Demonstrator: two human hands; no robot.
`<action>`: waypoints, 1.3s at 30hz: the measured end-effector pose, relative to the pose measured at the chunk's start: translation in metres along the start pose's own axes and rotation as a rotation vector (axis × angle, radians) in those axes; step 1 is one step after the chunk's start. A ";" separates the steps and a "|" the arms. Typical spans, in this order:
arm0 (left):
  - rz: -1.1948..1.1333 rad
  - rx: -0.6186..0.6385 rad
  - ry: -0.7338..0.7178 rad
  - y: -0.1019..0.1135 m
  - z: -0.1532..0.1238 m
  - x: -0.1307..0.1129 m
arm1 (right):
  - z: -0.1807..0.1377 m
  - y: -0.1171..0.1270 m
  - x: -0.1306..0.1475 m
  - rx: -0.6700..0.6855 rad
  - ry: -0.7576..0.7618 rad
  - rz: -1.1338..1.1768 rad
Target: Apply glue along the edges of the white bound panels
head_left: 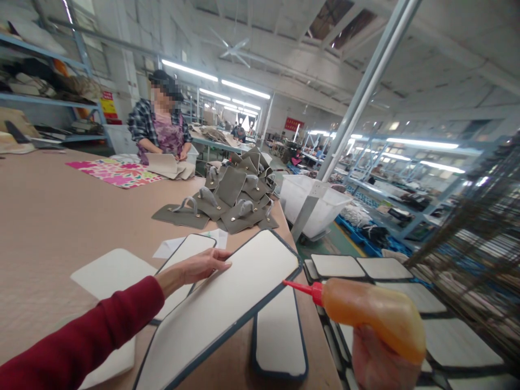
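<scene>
My left hand (207, 266) grips the edge of a long white panel with a dark blue border (227, 287), thumb on top, and holds it tilted over the table. In my right hand (371, 352) is a squeeze bottle (374, 311) of amber liquid with a red nozzle. The nozzle's tip is at the panel's dark right edge; whether it touches, I cannot tell. Beneath lies another dark-edged white panel (280, 330), and a further one (184, 252) rests behind my left hand. A plain white sheet (116, 271) lies to the left.
Grey-brown pieces with handles (231, 189) are heaped farther back on the table (49, 216). Across it a person (164, 124) handles beige pieces beside a colourful cloth (117, 172). At right are a rack of white panels (459, 341), a metal post (345, 135) and a white bin (300, 197).
</scene>
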State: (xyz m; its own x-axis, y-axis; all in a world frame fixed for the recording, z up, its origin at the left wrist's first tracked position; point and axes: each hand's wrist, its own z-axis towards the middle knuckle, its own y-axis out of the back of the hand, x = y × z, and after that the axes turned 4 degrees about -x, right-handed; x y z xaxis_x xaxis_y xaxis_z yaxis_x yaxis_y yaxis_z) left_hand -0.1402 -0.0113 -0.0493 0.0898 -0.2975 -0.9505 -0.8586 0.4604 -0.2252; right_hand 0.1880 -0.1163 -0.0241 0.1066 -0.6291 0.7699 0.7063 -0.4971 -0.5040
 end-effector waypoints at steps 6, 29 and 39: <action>-0.014 0.009 -0.004 -0.002 0.001 0.001 | -0.003 -0.002 -0.003 0.020 -0.021 -0.013; -0.007 -0.109 0.023 -0.015 0.004 -0.010 | -0.014 -0.007 -0.005 0.052 -0.089 -0.025; 0.000 -0.206 0.083 -0.022 0.008 -0.020 | -0.020 -0.019 0.003 0.112 -0.081 -0.005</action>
State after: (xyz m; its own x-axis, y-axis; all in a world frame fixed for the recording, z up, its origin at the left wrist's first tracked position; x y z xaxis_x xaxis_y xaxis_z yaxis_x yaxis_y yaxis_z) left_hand -0.1187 -0.0088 -0.0275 0.0550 -0.3693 -0.9277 -0.9444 0.2824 -0.1685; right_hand 0.1608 -0.1208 -0.0201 0.1555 -0.5745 0.8036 0.7805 -0.4272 -0.4564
